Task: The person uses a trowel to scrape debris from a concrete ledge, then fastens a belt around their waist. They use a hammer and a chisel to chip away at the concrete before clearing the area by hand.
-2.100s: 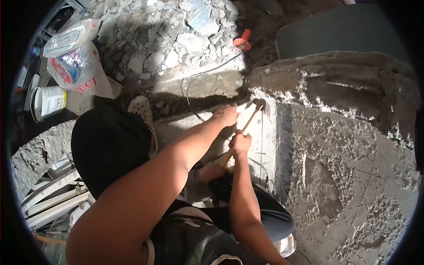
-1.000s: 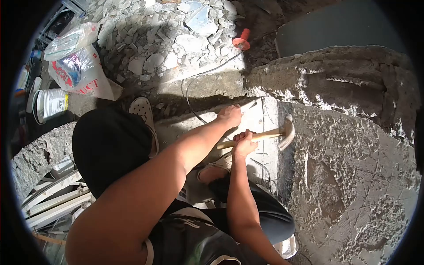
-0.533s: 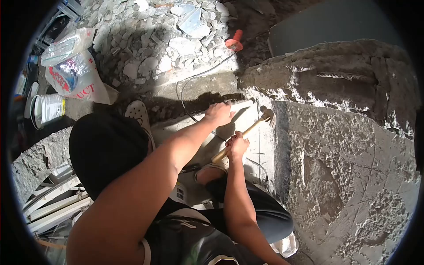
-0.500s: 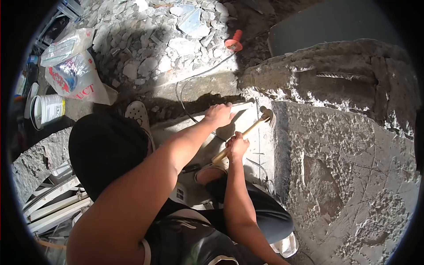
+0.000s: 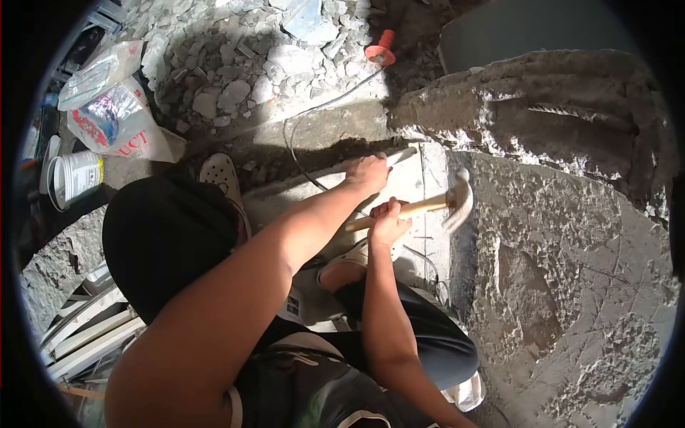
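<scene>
My left hand [image 5: 367,176] is closed around a slim grey metal chisel [image 5: 403,155], whose rounded end sticks out to the upper right. Its other end is hidden by the hand. Just below, my right hand [image 5: 389,223] grips a claw hammer [image 5: 427,206] by its wooden handle. The slightly blurred hammer head is to the right, apart from the chisel, over the strip beside the rough concrete slab [image 5: 542,235]. Under both hands is a pale, dusty surface [image 5: 410,187].
Broken rubble [image 5: 221,78] is heaped at the upper left, with a red handle-like piece [image 5: 380,48] near a black cable [image 5: 339,100]. A broken masonry edge [image 5: 528,114] runs along the upper right. A plastic bag [image 5: 121,118] and white bucket [image 5: 77,177] stand left.
The hammer head has swung right, away from the chisel's end, and its handle lies flatter. My left hand and the chisel have shifted slightly right and up in view.
</scene>
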{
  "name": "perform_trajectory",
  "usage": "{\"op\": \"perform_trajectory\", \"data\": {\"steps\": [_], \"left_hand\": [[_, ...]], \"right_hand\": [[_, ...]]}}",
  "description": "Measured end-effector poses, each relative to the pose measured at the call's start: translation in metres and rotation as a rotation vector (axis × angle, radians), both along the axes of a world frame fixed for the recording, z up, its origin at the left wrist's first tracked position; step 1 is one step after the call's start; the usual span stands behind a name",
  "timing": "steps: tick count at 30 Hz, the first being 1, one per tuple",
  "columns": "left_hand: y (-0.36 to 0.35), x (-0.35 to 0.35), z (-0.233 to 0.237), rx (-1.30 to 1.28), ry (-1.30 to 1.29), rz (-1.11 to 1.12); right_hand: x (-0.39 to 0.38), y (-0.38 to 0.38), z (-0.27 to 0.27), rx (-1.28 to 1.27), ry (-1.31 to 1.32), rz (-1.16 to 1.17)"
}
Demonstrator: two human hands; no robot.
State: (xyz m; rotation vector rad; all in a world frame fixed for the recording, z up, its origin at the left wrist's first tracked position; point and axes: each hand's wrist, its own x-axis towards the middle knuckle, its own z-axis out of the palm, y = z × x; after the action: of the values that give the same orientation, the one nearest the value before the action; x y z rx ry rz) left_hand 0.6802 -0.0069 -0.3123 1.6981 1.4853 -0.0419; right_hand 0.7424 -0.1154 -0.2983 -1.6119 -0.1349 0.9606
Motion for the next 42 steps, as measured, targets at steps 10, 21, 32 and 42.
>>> {"op": "perform_trajectory", "data": {"steps": [10, 21, 32, 42], "left_hand": [[0.003, 0.014, -0.002, -0.086, -0.033, 0.005], [0.008, 0.019, -0.011, -0.094, -0.03, 0.037], [0.007, 0.016, -0.014, -0.039, -0.049, 0.078], [0.011, 0.013, -0.031, -0.02, -0.019, 0.051]], "right_hand": [[0.014, 0.005, 0.018, -0.102, 0.046, -0.021], [0.02, 0.007, 0.009, -0.192, 0.049, 0.089], [0.04, 0.012, 0.016, -0.273, 0.073, 0.163], [0.038, 0.02, 0.008, -0.411, 0.231, 0.299]]}}
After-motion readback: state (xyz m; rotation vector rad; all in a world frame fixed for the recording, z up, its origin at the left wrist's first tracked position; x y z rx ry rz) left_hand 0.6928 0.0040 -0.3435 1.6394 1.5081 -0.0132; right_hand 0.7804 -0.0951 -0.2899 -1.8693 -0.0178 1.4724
